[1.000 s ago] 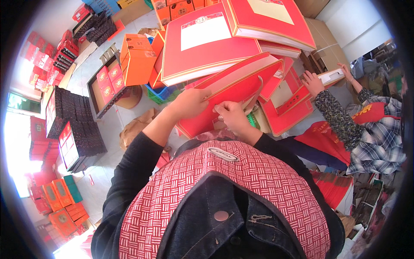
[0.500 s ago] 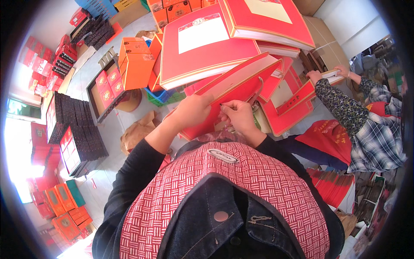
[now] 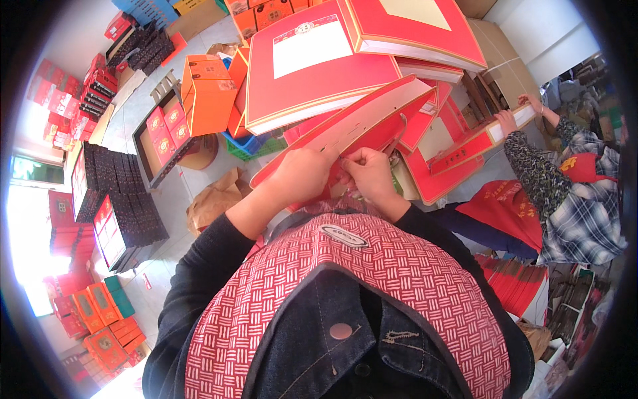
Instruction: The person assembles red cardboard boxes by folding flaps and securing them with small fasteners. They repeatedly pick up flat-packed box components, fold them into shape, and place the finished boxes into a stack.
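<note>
A red gift box (image 3: 399,106) with gold edging and a pale side strip is tilted up just beyond my body. My left hand (image 3: 300,174) is closed over its near left part, the fingers partly hidden behind it. My right hand (image 3: 369,171) is pinched close beside the left, against the box's red face. What the right fingertips hold is too small to make out. A thin cord handle (image 3: 401,130) loops from the box just right of that hand.
Large red boxes (image 3: 312,86) are piled ahead. At the right, a co-worker's hands (image 3: 508,122) hold an open red box (image 3: 458,158). Orange boxes (image 3: 211,100), a black tray (image 3: 149,159) and black stacks (image 3: 129,193) stand left; a brown paper bag (image 3: 216,203) lies nearer.
The box in my hands has tipped, so its pale strip shows wider. My hands have shifted slightly. The co-worker's hands have moved right with a part of the open box.
</note>
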Demonstrator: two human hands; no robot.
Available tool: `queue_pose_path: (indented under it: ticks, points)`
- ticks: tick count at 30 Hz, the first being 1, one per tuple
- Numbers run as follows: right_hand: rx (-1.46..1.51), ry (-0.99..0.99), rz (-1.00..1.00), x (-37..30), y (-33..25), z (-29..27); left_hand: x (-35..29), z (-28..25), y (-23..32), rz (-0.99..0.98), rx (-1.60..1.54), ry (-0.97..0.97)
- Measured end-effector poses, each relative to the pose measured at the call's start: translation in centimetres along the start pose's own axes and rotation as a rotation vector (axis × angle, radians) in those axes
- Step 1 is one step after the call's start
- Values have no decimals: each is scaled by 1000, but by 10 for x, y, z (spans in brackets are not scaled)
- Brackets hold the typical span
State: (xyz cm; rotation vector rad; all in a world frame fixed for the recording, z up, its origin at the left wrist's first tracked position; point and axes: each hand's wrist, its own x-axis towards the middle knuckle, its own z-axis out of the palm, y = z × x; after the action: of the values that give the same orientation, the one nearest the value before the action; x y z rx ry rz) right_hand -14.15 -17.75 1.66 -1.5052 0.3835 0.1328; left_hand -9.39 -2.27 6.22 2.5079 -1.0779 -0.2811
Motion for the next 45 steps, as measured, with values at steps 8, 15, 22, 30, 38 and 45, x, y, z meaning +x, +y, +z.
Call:
queue_pose_path:
  ticks: [8, 15, 22, 30, 38, 45]
  points:
    - [-281, -4, -197, 5, 38, -5, -17, 14, 10, 202, 218, -8]
    - [215, -196, 141, -12, 18, -9, -29, 36, 11, 36, 223, 119]
    - [490, -162, 295, -13, 32, -8, -31, 28, 18, 84, 34, 96]
    - [347, -215, 216, -17, 27, -9, 8, 49, -27, -51, -573, -235]
    - [126, -293, 167, -23, 26, -19, -5, 42, 3, -192, -697, 83]
    - [227, -276, 15, -27, 31, -30, -5, 66, -8, -713, -1445, 28]
